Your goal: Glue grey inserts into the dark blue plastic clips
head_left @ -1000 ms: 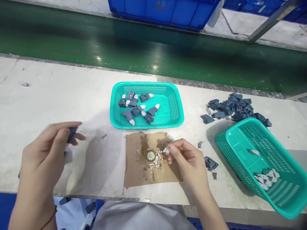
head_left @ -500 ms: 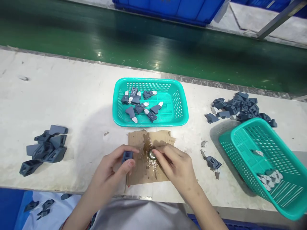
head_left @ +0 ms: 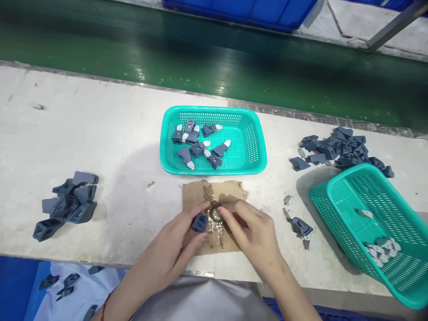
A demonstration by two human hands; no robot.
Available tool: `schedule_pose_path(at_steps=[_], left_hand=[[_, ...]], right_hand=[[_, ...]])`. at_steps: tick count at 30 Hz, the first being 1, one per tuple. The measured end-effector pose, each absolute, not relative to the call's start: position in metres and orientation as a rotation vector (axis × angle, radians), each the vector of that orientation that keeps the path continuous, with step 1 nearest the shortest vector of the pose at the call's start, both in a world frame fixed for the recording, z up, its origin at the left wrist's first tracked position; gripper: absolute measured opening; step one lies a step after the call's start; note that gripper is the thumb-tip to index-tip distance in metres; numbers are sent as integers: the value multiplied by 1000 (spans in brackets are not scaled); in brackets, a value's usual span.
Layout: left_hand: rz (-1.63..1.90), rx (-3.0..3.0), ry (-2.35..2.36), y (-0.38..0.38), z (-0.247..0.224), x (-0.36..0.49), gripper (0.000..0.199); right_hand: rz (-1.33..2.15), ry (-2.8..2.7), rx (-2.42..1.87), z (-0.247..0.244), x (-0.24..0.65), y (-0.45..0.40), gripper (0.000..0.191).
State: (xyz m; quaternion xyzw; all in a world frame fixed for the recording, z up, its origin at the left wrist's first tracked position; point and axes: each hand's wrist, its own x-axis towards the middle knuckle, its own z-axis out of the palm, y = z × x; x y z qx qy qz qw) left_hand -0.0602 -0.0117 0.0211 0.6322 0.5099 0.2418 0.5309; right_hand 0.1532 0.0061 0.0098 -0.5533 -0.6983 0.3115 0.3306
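My left hand [head_left: 177,245] grips a dark blue-grey plastic part [head_left: 199,222] between thumb and fingers, its hollow end showing. Close by on the right, my right hand [head_left: 254,227] has thumb and forefinger pinched at the edge of a small round shiny dish or cap [head_left: 216,215]. Whatever lies in that pinch is hidden by the fingertips. Both hands are over a piece of brown cardboard [head_left: 230,189], wet with a glistening liquid around the dish. Behind it, a green basket [head_left: 214,171] holds several blue-grey parts with white tips [head_left: 220,149].
Loose blue-grey parts lie in piles at left [head_left: 67,203] and right [head_left: 344,147]. A tilted green basket [head_left: 321,196] at right contains small white pieces [head_left: 384,249]. Beside it lies a single part [head_left: 301,226] with scraps. A green conveyor belt [head_left: 200,67] runs behind the table.
My left hand has moved right, bringing the blue-grey part nearer the round dish and turning it. My right hand stays pinched at the dish. The view has shifted slightly.
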Motion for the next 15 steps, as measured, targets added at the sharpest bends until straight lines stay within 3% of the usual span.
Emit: schedule_pose_path(at_steps=[3, 8, 15], left_hand=[[599, 1476, 1157, -16, 17, -59, 50], [744, 1195, 1079, -17, 16, -53, 29], [962, 1296, 1304, -3, 23, -48, 19]], right_hand=[[955, -1547, -1541, 12, 155, 4, 28], [1287, -1089, -1411, 17, 155, 7, 24], [1397, -834, -1317, 18, 154, 10, 29]])
